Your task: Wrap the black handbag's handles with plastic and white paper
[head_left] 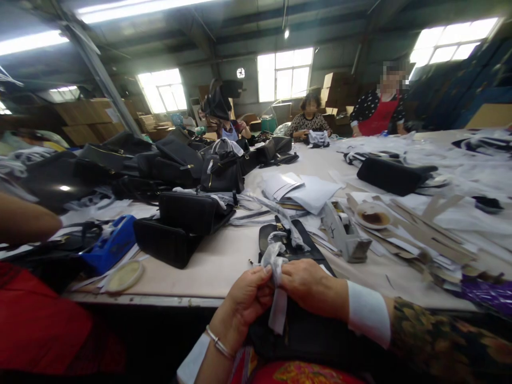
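A black bag (304, 325) lies across the table's front edge and over my lap. White wrapping paper (277, 314) is bunched around what looks like its strap or handle. My left hand (250, 293) pinches that wrapping between thumb and fingers, a bracelet on its wrist. Close against it on the right, my right hand (308, 285) has its fingers closed on the same wrapping; its fingertips are partly hidden. Beyond the hands, more wrapped strap (294, 234) curves over the bag's upper part and its gold-coloured fitting.
A grey tape dispenser (346, 234) stands right of the bag, near a dish with dark residue (374, 216). Left are a blue tape dispenser (110, 245), a round lid (124, 276) and black bags (180, 224). A co-worker's arm (28, 220) reaches in; other people work across the table.
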Demonstrator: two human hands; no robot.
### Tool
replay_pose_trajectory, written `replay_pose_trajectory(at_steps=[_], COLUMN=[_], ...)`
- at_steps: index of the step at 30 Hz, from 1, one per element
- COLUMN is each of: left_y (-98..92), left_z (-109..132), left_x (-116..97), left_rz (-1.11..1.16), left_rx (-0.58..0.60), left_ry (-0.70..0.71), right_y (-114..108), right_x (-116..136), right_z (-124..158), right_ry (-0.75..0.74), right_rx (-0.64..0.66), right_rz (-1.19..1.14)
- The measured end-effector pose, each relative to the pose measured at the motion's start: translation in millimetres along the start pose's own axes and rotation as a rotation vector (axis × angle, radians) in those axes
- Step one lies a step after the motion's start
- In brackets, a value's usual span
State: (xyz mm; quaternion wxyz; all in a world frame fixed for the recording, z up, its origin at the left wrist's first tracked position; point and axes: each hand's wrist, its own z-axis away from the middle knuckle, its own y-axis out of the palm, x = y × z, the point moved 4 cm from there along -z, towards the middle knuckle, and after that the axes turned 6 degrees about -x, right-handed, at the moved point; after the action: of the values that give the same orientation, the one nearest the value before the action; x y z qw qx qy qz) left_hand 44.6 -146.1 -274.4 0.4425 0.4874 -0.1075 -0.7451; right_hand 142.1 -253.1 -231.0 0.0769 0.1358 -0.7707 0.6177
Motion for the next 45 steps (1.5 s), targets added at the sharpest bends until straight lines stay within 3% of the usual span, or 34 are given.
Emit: replay_pose_trajectory(at_steps=[3,8,10,12,16,20,22,26,27,29,31,37,41,45], left_y=[2.7,7.6,10.1,15.5,30.4,35.6,33.1,23.2,18.5,7.3,1.8,26.5,34.6,34.3], left_z=[3,11,14,18,25,30,33,32,28,14,-7,-64,-78,-85], left_x=[-1,-3,-2,-2,0,4,-3,-38,-51,-79,-92,-73,-65,-62], left_rz=[-0.2,-0.57,-0.762,-1.017,-1.52,-1.723,-1.714,-1.539,-1.492,-1.432,-1.413,-1.393,-1.325,-1.295], left_rx=[-0.101,-0.167,-0.194,-0.237,-0.374,-0.41,-0.323,0.137,0.148,-0.062,-0.218,-0.064,-0.026,-0.049], left_ry=[0.136,0.435,0.49,0.541,0.493,0.349,0.384,0.574,0.645,0.818,0.846,0.476,0.269,0.19], right_y=[-2,5,11,15,12,10,11,9,8,4,0,-2,2,6], right_x=[-6,-20,-19,-16,-7,-1,-3,-10,-12,-16,-19,-20,-25,-34], right_z=[1,2,1,-4,-13,-16,-13,1,6,15,23,31,34,40], right_ry=[0.163,0.885,1.08,1.162,1.177,1.122,1.079,1.06,1.056,1.052,1.071,1.092,1.086,1.054], right_rx=[0.06,0.06,0.007,-0.044,-0.122,-0.198,-0.239,-0.176,-0.147,-0.105,-0.087,-0.054,-0.067,-0.106], right_rz=[-0.254,-1.222,-1.391,-1.39,-1.234,-1.229,-1.243,-1.292,-1.324,-1.385,-1.418,-1.447,-1.525,-1.626])
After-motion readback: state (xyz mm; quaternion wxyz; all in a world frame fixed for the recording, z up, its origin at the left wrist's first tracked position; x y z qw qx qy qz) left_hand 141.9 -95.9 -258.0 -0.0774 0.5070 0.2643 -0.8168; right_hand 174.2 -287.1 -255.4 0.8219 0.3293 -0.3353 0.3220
